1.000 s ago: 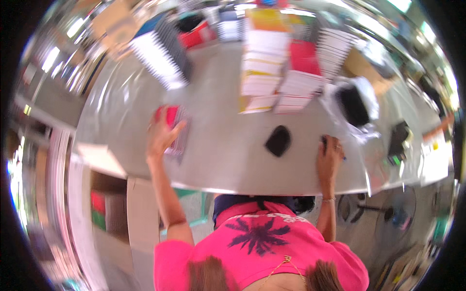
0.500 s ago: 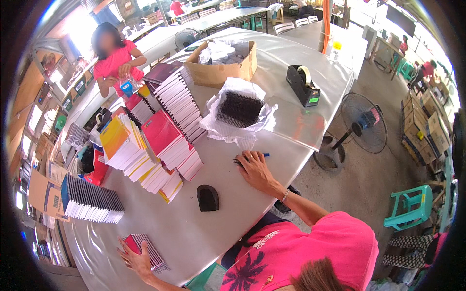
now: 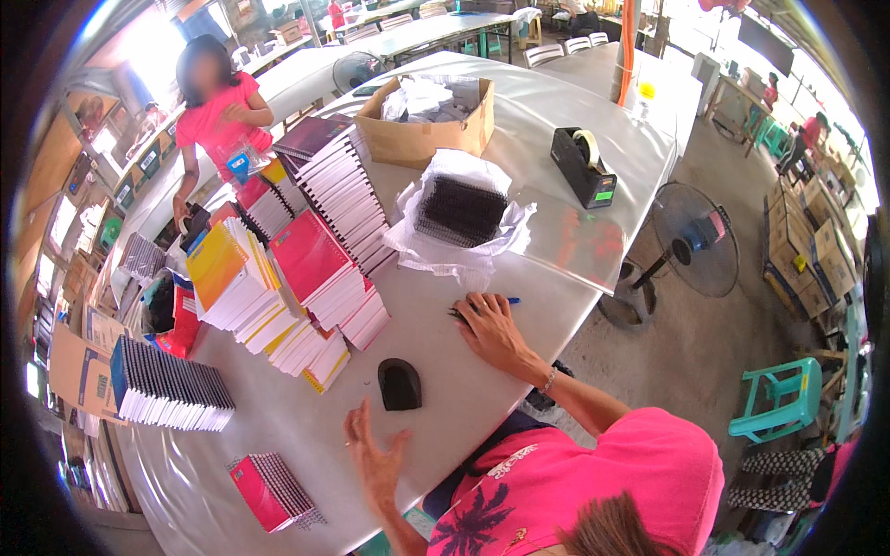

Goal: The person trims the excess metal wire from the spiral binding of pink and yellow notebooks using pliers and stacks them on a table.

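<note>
Taking the black block on the table as our landmark, we cannot fully make out the small dark item to its upper right, because the fingers of our right hand cover most of it. A blue pen, farther right of the block, is partly hidden by that same hand, and our left forearm, below the block, runs behind the pink shirt. Our right hand lies palm down, its fingers bent over the dark item; whether they grip it we cannot tell. Our left hand, just below the block, is bare, its thumb and fingers spread apart; whether it touches the table is unclear. The hands are well apart. The pile of small red notebooks lies lower left of the block, and taller notebook stacks stand to its upper left.
</note>
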The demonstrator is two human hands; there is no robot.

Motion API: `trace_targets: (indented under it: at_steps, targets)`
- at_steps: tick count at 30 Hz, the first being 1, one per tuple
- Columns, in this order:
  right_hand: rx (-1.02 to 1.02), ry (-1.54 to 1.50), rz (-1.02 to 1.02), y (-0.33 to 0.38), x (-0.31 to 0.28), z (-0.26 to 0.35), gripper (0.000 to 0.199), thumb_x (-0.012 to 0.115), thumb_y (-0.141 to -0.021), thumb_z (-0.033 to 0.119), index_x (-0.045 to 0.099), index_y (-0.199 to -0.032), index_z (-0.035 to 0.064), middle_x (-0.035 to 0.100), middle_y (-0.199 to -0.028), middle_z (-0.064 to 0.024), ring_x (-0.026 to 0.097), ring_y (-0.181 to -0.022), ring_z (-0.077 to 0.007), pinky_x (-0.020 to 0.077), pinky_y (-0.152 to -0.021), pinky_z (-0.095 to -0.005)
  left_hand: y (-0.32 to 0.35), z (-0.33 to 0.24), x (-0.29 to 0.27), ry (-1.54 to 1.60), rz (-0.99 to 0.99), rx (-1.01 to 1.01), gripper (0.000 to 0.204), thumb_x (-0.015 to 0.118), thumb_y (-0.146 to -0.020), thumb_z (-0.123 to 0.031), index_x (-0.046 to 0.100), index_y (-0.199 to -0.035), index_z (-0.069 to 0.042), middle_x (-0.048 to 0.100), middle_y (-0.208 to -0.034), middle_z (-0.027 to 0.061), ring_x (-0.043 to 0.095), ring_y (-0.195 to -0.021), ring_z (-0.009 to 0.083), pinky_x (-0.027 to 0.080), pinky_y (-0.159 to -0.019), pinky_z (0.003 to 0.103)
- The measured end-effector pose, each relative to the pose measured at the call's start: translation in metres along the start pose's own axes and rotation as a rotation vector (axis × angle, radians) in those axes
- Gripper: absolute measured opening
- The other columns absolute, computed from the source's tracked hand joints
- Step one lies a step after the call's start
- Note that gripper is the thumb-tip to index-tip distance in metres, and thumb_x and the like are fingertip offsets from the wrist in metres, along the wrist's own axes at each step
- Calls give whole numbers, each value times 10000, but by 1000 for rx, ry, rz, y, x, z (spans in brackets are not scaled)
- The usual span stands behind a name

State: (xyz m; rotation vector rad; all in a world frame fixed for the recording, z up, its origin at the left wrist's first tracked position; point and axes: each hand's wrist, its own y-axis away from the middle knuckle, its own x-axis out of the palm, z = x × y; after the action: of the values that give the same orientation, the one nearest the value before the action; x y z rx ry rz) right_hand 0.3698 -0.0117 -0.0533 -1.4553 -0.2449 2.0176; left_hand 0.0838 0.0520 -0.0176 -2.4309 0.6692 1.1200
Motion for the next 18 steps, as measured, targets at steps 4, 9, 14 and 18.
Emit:
trace_targets:
  at_steps: [4, 9, 14, 18]
  targets:
    - [-17, -25, 15, -4, -2, 2, 292, 574, -905, 188, 532, -1160, 51, 503, -1134, -154, 472, -1100, -333, 352, -975, -471, -14, -19, 25, 113, -39, -1, 741, 750, -774, -113, 393, -1422, -80, 470, -1338, 206, 438, -1247, 384, 375, -1034, 456]
    - [-7, -14, 19, -7, 2, 2, 297, 572, -910, 188, 530, -1172, 53, 501, -1138, -162, 468, -1104, -342, 349, -979, -472, -36, -15, 40, 67, -13, 83, 694, 660, -868, -150, 321, -1470, -81, 480, -1329, 213, 458, -1226, 401, 384, -1018, 479]
    - [3, -13, 22, -6, 6, -1, 300, 577, -907, 188, 531, -1171, 54, 502, -1151, -166, 466, -1110, -347, 349, -981, -475, -55, -31, 38, -35, 52, 183, 614, 575, -940, -180, 311, -1486, -88, 511, -1301, 160, 509, -1176, 335, 417, -954, 459]
    - [-8, -3, 19, -6, 6, -3, 299, 578, -906, 190, 532, -1169, 55, 505, -1151, -164, 472, -1107, -346, 353, -979, -476, -72, -37, 40, -90, 106, 218, 567, 564, -945, -173, 359, -1465, -73, 528, -1274, 140, 533, -1140, 306, 430, -931, 449]
